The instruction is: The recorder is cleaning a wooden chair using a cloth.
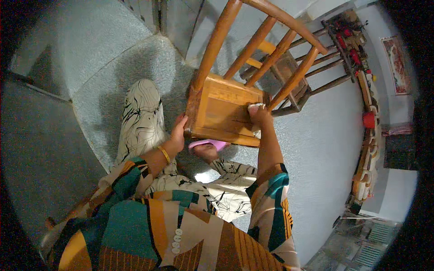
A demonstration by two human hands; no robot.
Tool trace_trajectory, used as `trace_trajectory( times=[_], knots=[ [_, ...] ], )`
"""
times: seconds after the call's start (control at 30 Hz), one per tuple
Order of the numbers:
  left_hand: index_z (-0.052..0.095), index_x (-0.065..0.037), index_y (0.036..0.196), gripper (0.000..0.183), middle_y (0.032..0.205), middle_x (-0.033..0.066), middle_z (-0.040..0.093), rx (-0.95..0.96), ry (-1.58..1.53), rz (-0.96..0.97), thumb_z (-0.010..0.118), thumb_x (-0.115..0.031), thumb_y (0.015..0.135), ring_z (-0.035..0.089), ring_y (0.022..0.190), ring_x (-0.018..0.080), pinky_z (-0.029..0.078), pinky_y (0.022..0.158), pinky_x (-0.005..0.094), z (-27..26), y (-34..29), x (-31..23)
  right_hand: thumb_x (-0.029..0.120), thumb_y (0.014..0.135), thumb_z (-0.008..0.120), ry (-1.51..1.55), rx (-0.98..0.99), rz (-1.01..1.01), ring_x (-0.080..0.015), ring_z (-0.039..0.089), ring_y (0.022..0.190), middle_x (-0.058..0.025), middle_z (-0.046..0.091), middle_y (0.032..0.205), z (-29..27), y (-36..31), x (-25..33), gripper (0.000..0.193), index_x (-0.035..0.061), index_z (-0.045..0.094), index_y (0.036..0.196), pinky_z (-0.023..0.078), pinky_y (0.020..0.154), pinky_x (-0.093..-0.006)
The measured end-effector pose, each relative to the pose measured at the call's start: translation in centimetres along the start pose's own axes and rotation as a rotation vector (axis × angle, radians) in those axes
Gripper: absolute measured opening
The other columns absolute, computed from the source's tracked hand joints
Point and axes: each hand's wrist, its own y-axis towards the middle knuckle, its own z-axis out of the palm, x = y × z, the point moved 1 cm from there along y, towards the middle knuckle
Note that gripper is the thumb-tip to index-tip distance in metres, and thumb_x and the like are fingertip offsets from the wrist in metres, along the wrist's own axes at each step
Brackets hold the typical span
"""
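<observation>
A small wooden chair (224,110) stands tilted in front of me, its slatted back pointing away and up. My left hand (178,132) is closed on the left side edge of the seat, its fingertips partly hidden. Under my right hand (261,116) there is a whitish cloth (256,107), bunched in the fingers and pressed on the right part of the seat. A pink slipper (209,144) on my foot shows just below the near edge of the seat.
Behind the chair, a second wooden chair (289,74) stands close by on the grey floor (325,149). A long row of wooden seats (365,169) runs along the right wall, with a red object (369,120) by it. Grey panels border the left.
</observation>
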Motion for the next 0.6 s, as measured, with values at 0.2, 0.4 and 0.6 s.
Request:
trace_trajectory(
  times=[0.2,0.4,0.6],
  knots=[
    [0.049,-0.007,0.112,0.038,0.109,0.0031,0.054,-0.017,-0.027,-0.046,0.044,-0.031,0.084,0.051,0.099,0.0202,0.036,0.088,0.0347,-0.4,0.4,0.3,0.039,0.078,0.046,0.222,-0.695,-0.223,-0.0297,0.050,0.100,-0.0192,0.046,0.114,4.2,-1.5,-1.5,0.052,0.0086,0.038,0.119,0.044,0.078,-0.0409],
    [0.051,-0.008,0.110,0.036,0.107,0.0022,0.056,-0.168,-0.011,-0.100,0.046,-0.032,0.083,0.052,0.095,0.0197,0.037,0.087,0.0329,0.2,0.0,-0.1,0.038,0.077,0.047,0.182,-0.439,-0.199,-0.0364,0.047,0.099,-0.0224,0.041,0.114,5.7,-4.4,-3.4,0.057,0.0012,0.037,0.118,0.042,0.081,-0.0401],
    [0.052,-0.011,0.107,0.034,0.103,0.0010,0.057,-0.128,-0.022,-0.028,0.049,-0.034,0.082,0.051,0.094,0.0173,0.036,0.084,0.0306,1.7,-1.5,-1.5,0.045,0.080,0.036,0.312,0.250,0.100,-0.0415,0.048,0.100,-0.0273,0.047,0.109,-2.0,-12.0,3.0,0.059,-0.0016,0.039,0.117,0.040,0.086,-0.0417]
  ],
)
